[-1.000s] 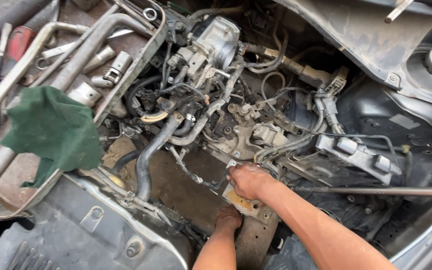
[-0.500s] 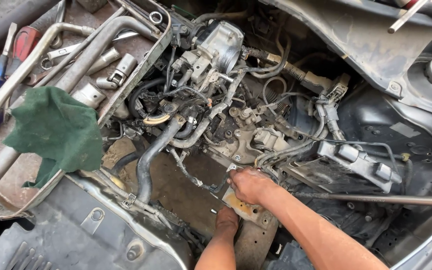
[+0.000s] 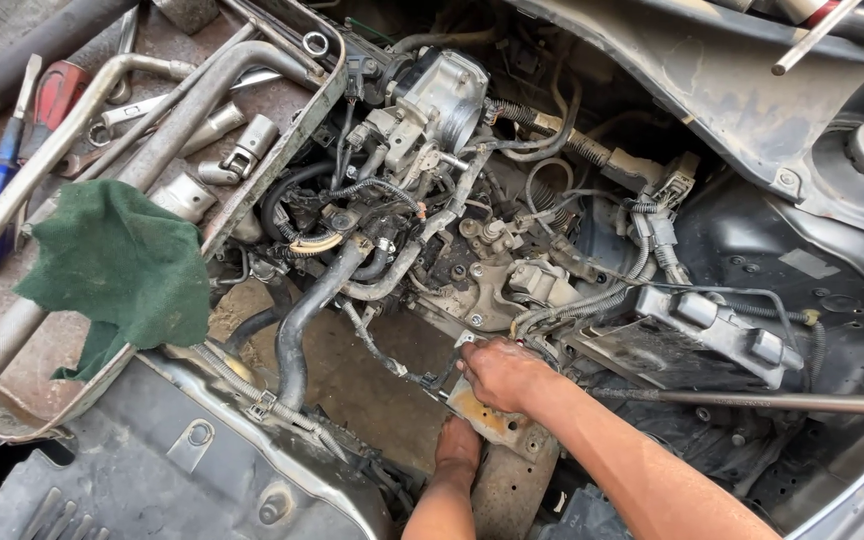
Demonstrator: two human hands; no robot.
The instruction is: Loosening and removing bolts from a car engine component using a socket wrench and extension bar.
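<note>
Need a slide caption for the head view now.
Both hands, right and left, work on a rusty bracket low in an open engine bay; green rag at left.

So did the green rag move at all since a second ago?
No. The green rag still hangs over the same bent metal bar, beside the sockets. It only sits a bit differently in the picture because the head camera shifted.

Your right hand [image 3: 497,372] & left hand [image 3: 459,445] sit on a yellowed bracket [image 3: 487,418]; open gap just left of them. Black hose [image 3: 297,320] walls that gap's far side. Wiring bundle [image 3: 592,300] crowds above, long rod [image 3: 752,400] bars the right.
</note>
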